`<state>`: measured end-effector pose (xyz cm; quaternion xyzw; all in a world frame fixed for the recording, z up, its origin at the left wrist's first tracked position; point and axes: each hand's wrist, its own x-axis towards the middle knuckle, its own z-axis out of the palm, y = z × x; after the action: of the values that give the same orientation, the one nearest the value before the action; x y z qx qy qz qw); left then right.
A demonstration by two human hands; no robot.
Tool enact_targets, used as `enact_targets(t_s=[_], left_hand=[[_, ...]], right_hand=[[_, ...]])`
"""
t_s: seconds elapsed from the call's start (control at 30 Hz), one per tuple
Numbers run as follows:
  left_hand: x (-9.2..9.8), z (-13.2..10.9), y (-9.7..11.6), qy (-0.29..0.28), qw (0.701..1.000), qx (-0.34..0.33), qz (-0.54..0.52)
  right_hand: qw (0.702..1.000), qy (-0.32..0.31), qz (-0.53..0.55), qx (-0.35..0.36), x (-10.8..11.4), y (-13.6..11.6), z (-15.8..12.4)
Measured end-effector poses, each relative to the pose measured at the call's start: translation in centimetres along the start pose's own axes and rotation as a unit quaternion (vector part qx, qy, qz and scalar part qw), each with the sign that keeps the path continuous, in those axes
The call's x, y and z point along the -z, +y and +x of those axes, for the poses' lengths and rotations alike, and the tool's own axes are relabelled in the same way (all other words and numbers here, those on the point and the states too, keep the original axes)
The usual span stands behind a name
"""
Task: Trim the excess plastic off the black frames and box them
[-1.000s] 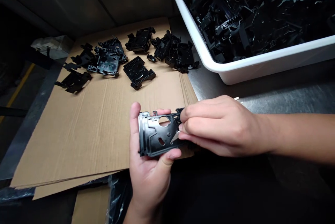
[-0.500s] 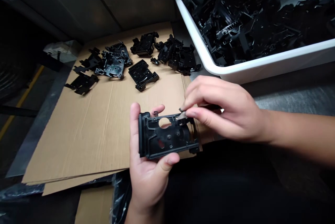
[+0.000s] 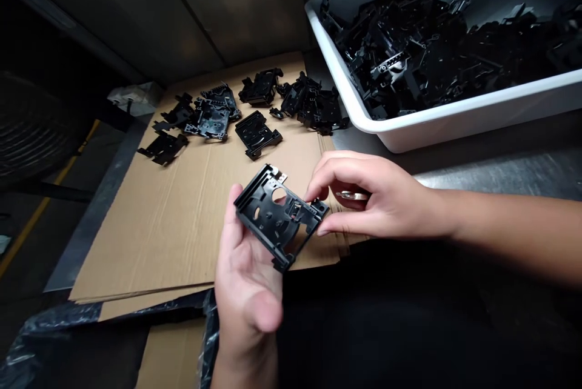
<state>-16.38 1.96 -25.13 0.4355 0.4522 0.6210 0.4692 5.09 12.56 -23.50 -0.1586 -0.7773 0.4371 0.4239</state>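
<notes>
A black moulded plastic frame (image 3: 277,219) with a round hole and slots is tilted above the cardboard. My right hand (image 3: 368,195) pinches its right corner between thumb and forefinger. Tucked in the curled fingers of that same hand is a small shiny metal tool (image 3: 352,196), mostly hidden. My left hand (image 3: 248,274) is open beneath the frame's left side, palm up with its thumb off the part. Its index finger touches the left edge, and the other fingers are hidden behind the frame.
Several similar black frames (image 3: 257,133) lie on the stacked cardboard sheets (image 3: 182,213). At the right, a white bin (image 3: 386,134) is heaped with black parts (image 3: 409,56). A metal wall (image 3: 245,7) stands behind, and black plastic film (image 3: 54,322) lies at the lower left.
The frame has been turned, and my right hand has moved from working on it with the tool tip to gripping its corner. My left thumb has come off the frame's edge.
</notes>
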Motion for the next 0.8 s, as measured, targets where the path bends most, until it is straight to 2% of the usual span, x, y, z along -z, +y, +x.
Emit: enact_targets(t_s=[0.1,0.2,0.27,0.43,0.6,0.67,0.8], left_hand=[[0.4,-0.2,0.4,-0.011,0.999,-0.009,0.045],[0.7,-0.4,1.1,-0.012,0.996,-0.017,0.086],[1.0,-0.6,1.5,-0.031,0.996,-0.017,0.088],[1.6,-1.1,2.4,-0.062,0.991,-0.01,0.116],[2.0,-1.7,2.8,-0.102,0.985,-0.007,0.139],[2.0,-1.9,2.8,-0.087,0.985,-0.009,0.147],[1.7,-1.9,2.6,-0.001,0.99,-0.002,0.141]], right_hand=[[1.0,0.003,0.009,0.026,0.1,-0.1,0.0],[0.997,-0.012,0.062,0.036,0.3,-0.3,0.1],[0.994,-0.016,0.107,0.02,0.3,-0.5,0.2],[0.986,0.021,0.161,-0.027,0.3,-0.5,0.3],[0.986,-0.05,0.161,-0.004,0.2,-0.3,0.2],[0.988,-0.031,0.152,0.005,0.1,-0.3,0.1],[0.995,0.027,0.097,-0.01,0.2,-0.7,-0.1]])
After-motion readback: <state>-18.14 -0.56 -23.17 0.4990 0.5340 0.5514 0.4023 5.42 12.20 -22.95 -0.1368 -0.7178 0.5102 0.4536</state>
